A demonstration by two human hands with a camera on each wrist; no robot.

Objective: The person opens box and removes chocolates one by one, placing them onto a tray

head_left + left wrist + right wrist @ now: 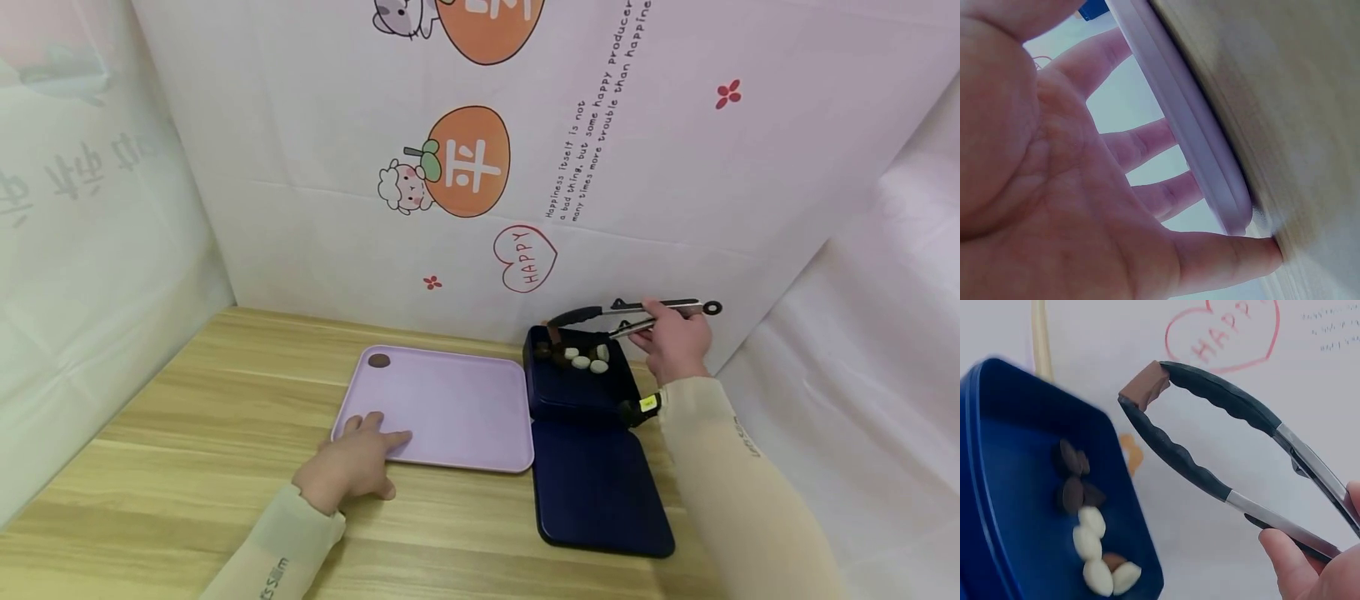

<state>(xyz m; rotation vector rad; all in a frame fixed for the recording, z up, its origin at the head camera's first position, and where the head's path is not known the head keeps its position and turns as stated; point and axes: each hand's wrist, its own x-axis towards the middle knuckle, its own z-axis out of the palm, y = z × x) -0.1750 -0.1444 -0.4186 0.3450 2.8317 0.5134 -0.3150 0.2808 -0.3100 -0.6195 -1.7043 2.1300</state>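
My right hand (678,342) grips a pair of metal tongs (1229,403) with black tips. Between the tips is a brown block (1144,386) that looks like chocolate, held over the far left part of a navy box (581,404). Inside the box lie several white oval pieces (1097,575) and dark brown pieces (1072,494). My left hand (352,462), fingers spread, rests on the near left edge of a lilac tray (457,408). One dark brown oval piece (378,361) sits in the tray's far left corner.
A navy lid (600,492) lies flat in front of the box, beside the tray's near right corner. Behind the wooden table (195,425) rises a white printed cloth (315,208), close to the box and tongs. More white cloth hangs on both sides.
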